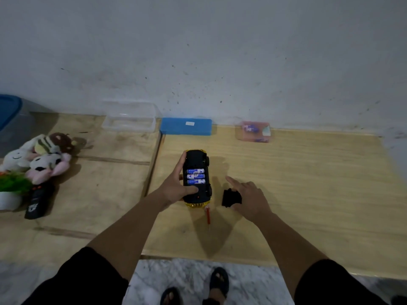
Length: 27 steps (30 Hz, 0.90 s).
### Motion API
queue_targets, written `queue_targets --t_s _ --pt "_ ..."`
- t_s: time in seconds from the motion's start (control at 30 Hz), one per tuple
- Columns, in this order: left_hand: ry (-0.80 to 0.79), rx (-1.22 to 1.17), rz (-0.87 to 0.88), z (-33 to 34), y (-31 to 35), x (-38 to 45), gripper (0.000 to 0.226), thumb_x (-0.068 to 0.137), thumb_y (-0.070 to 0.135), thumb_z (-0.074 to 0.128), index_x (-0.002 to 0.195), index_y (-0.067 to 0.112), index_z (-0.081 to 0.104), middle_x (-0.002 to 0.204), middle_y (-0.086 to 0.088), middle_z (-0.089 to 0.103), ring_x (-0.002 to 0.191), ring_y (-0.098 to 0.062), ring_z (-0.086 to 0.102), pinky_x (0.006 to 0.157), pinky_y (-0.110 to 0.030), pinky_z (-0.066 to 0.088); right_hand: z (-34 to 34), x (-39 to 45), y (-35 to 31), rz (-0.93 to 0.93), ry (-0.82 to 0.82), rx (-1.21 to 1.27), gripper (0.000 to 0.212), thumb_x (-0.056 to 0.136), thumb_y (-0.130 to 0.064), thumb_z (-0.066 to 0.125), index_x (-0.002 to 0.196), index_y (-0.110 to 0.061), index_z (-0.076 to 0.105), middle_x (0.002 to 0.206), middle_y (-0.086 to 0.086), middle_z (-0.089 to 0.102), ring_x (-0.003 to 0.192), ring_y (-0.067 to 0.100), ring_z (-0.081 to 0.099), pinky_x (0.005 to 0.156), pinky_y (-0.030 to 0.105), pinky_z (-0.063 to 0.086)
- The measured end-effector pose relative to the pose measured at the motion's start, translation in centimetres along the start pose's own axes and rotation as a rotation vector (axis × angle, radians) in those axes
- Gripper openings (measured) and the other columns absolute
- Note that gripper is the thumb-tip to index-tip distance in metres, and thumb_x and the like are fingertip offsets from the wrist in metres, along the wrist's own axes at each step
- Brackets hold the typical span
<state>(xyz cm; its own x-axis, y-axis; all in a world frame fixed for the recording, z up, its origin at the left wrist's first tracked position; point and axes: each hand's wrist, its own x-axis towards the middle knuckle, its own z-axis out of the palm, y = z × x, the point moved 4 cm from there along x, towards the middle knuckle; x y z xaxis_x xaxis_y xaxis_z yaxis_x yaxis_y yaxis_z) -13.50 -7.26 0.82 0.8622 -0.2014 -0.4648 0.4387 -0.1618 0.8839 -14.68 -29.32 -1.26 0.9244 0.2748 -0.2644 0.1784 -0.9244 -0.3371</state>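
Two hands are showing: one left hand (176,183) and one right hand (251,197). One car (196,160) is lying wheels-up, and three batteries (195,176) are sitting in it. One cover (230,198) and one screwdriver (208,214) are lying beside it. One clear box (132,119), one blue case (186,126) and one pink box (255,132) are standing by the wall. Four plush toys (47,165) seem to be piling up on the left, though the heap is blurring that count. One remote (38,201), one potted plant (11,190) and one tub (8,115) are sitting there too. Two feet (218,280) are showing below.
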Motion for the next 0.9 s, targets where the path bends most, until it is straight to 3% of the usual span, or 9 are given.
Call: queue_targets --t_s 0.1,0.3,0.53,0.77,0.9 --pt "-0.004 -0.009 -0.014 0.2 -0.3 0.1 0.110 0.076 -0.003 0.071 0.137 0.062 0.007 0.119 0.014 0.047 0.107 -0.012 0.056 0.069 -0.031 0.057 0.0 0.4 0.1 -0.009 0.008 0.037 0.085 0.078 -0.023 0.070 0.146 -0.032 0.019 0.132 0.002 0.052 0.118 0.024 0.042 0.097 0.035 0.039" --pt "-0.013 0.010 -0.027 0.6 -0.4 0.1 0.111 0.075 -0.003 0.072 0.138 0.061 0.006 0.118 0.014 0.046 0.109 -0.012 0.054 0.066 -0.029 0.057 -0.3 0.8 0.5 0.028 0.015 0.275 0.078 0.078 -0.005 0.067 0.142 -0.032 0.032 0.110 0.003 0.051 0.106 0.023 0.052 0.087 0.031 0.045" --pt "-0.045 0.048 -0.051 0.6 -0.1 0.0 0.116 0.072 -0.004 0.074 0.139 0.059 0.003 0.118 0.011 0.047 0.113 -0.016 0.052 0.066 -0.027 0.057 -2.4 1.6 0.5 0.074 0.024 0.538 0.083 0.084 0.009 0.053 0.137 -0.050 0.028 0.092 0.004 0.055 0.068 0.012 0.051 0.054 0.007 0.045" --pt "-0.078 0.053 -0.042 -0.6 1.0 -0.3 0.119 0.070 -0.005 0.074 0.138 0.061 0.001 0.120 0.011 0.043 0.108 -0.008 0.050 0.064 -0.026 0.056 -10.0 3.6 -4.0 -0.077 0.196 0.572 0.085 0.083 0.002 0.060 0.140 -0.048 0.022 0.084 -0.003 0.059 0.061 0.005 0.056 0.068 0.014 0.046" --pt "-0.119 0.057 0.004 -1.6 2.0 -0.9 0.120 0.069 -0.002 0.075 0.139 0.060 0.000 0.124 0.010 0.042 0.115 -0.009 0.047 0.069 -0.028 0.057 -11.6 4.3 -8.4 -0.157 0.183 0.561 0.085 0.083 0.002 0.060 0.143 -0.044 0.021 0.082 -0.005 0.058 0.065 0.007 0.056 0.078 0.024 0.051"
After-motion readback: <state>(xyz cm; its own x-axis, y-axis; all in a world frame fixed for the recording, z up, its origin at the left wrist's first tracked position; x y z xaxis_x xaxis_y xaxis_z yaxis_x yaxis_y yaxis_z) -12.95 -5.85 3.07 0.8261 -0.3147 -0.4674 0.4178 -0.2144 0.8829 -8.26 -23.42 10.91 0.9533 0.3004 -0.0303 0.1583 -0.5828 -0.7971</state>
